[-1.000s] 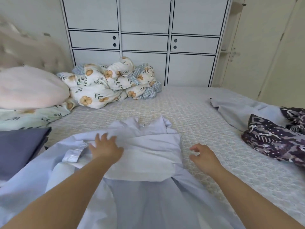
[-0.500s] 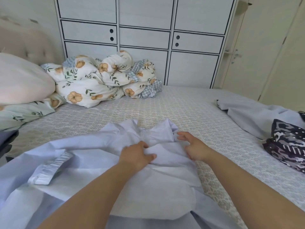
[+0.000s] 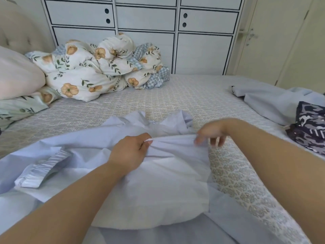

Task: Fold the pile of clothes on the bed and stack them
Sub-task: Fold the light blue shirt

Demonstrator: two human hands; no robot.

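Both hands work the pale blue shirt (image 3: 158,173) on the bed (image 3: 175,95): left hand (image 3: 130,152) and right hand (image 3: 211,134) pinch a fold below the collar. Light and limp, probably; hold by the edges.

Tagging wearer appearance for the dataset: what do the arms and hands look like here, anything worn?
Both forearms are bare right to the frame edge: no sleeves, gloves, watch or bracelet visible. Left hand shows pale, longish fingernails. Right hand is motion-blurred; rings or nail detail cannot be made out.

Pale blue garment (image 3: 158,182), floral white duvet (image 3: 98,71), navy patterned cloth (image 3: 309,124).
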